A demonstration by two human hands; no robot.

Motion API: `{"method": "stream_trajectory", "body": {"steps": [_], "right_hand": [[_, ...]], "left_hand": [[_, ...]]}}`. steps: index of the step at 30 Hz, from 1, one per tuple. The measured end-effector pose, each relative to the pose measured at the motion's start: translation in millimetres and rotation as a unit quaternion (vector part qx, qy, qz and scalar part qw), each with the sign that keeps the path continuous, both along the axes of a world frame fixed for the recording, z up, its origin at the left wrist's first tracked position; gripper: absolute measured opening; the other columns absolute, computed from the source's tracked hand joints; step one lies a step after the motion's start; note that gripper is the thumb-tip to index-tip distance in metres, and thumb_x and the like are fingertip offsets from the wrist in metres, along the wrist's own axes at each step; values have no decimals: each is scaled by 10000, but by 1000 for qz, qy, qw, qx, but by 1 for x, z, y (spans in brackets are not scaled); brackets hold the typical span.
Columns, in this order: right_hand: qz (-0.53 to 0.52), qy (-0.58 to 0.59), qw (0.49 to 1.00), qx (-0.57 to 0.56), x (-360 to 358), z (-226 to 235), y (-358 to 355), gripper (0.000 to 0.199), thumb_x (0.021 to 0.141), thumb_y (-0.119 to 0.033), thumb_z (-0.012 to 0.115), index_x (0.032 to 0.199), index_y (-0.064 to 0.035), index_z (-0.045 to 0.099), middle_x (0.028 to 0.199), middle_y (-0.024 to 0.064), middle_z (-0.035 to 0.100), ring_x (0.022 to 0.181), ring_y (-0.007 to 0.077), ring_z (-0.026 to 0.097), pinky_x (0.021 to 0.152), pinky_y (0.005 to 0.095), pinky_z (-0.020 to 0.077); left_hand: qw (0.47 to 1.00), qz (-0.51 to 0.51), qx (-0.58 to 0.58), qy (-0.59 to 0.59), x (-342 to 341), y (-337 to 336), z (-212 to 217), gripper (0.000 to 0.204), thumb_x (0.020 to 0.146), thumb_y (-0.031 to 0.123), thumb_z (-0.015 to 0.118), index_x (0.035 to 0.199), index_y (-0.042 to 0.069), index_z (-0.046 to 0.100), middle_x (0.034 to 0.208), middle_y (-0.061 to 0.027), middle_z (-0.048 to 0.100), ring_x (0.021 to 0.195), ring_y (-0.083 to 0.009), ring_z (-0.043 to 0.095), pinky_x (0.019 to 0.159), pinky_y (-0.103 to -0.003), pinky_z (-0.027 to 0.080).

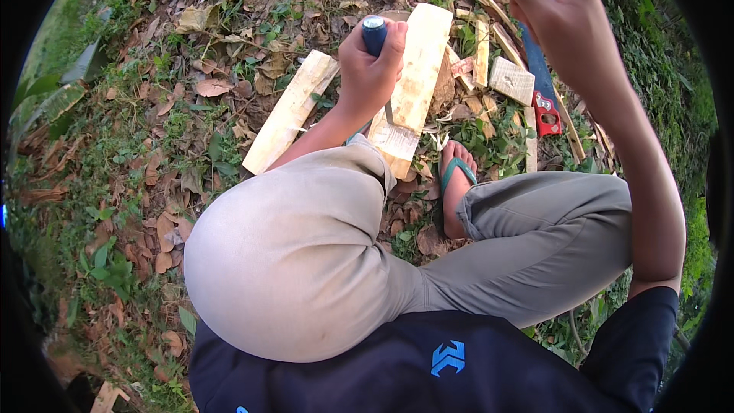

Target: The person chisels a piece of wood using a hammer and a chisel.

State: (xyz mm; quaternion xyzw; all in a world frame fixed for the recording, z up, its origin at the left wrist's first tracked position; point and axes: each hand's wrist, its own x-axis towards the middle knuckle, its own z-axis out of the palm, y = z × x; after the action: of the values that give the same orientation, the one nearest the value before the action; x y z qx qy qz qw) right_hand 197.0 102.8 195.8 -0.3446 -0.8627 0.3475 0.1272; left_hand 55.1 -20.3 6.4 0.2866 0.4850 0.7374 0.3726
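My left hand (pixel 359 69) is wrapped round the blue handle of a chisel (pixel 374 35), its capped end pointing up. The chisel's metal blade comes down onto a pale wooden plank (pixel 422 69), near a lighter, cut-looking patch toward the plank's near end. High at the upper right, my right hand (pixel 558 0) is raised with its fingers curled. Its fingertips run to the picture's edge, so whatever they hold is out of sight.
Left of the plank lies another pale board (pixel 294 111). A square wood block (pixel 511 80), several offcuts and a handsaw (pixel 546 99) with a red handle lie at the right. My sandalled foot (pixel 457 183) stands beside the plank's near end. Leaves and grass cover the ground.
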Motion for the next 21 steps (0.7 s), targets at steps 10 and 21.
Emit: {"method": "stream_trajectory", "body": {"steps": [10, 21], "right_hand": [[9, -174, 985, -8, -5, 2, -2, 444, 998, -429, 657, 1041, 2, 755, 647, 11, 591, 538, 78, 485, 501, 317, 383], [-23, -105, 994, 0, 6, -13, 15, 435, 1005, -428, 652, 960, -7, 752, 611, -18, 544, 537, 65, 466, 520, 303, 378]], "left_hand": [[998, -53, 13, 30, -11, 3, -15, 253, 1009, 275, 683, 979, 79, 526, 649, 46, 453, 495, -43, 427, 432, -233, 336], [992, -37, -92, 82, -5, 22, -14, 258, 1025, 314, 647, 923, 117, 515, 643, 62, 463, 481, -41, 438, 432, -224, 368]]}}
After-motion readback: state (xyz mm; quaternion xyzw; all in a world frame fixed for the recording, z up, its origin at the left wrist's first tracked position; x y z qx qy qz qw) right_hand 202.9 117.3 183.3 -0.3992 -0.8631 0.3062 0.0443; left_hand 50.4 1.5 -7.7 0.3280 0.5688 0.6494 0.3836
